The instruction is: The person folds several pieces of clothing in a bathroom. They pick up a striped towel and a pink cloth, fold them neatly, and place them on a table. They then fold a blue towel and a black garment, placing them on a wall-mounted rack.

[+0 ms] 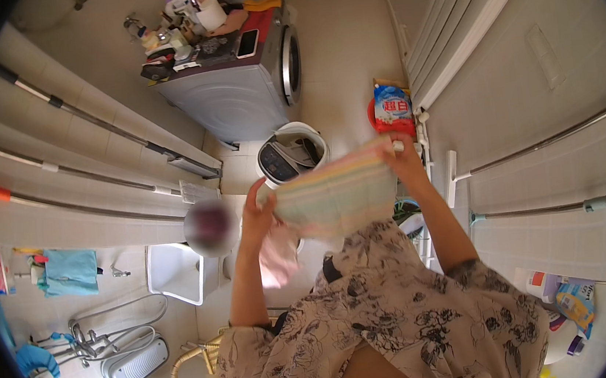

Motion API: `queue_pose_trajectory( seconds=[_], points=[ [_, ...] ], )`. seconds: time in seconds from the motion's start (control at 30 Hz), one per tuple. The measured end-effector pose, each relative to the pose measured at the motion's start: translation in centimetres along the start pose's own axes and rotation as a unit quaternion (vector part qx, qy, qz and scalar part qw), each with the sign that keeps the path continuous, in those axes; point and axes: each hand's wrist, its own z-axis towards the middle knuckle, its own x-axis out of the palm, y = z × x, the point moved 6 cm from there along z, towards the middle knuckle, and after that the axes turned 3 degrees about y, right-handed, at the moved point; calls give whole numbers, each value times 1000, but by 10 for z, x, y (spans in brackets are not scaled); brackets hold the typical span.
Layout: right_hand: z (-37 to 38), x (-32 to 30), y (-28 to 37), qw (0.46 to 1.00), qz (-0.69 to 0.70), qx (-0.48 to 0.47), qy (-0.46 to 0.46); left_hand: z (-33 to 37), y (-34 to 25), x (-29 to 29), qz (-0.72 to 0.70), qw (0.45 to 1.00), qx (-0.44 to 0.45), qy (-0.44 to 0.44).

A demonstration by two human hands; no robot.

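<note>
Left fingers [253, 196] and right fingers [397, 153] spread a striped, seemingly thin, oblong cloth [335, 197].

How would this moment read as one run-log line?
left hand: grips striped cloth | right hand: grips its other end | state: spread between both hands | beyond: white round tub, washing machine

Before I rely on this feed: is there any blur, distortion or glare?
Head view: a dark reddish patch left of the left hand is blurred beyond recognition; head view: the metal pole at right bows, and the corners go black; head view: the striped cloth looks slightly soft, the pink cloth bright toward its lower end.
</note>
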Motion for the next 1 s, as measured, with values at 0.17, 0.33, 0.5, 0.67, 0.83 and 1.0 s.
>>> queue_pose_trajectory(
  seconds=[0.17,0.33,0.5,0.67,0.83,1.0],
  points=[
    [120,-17,75,990,125,-18,64,115,-86,34,53,995,80,24],
    [244,-59,49,988,5,-51,147,222,-98,92,144,986,85,-18],
    [346,-92,61,970,58,-36,232,319,-117,134,-5,998,54,33],
    [421,-120,50,943,-115,-138,279,352,-126,160,50,995,81,6],
    [459,-116,21,933,-102,-77,337,369,-86,173,57,996,-69,27],
    [510,-106,41,942,-50,-28,331,404,-117,164,-91,996,-2,9]
  ],
)
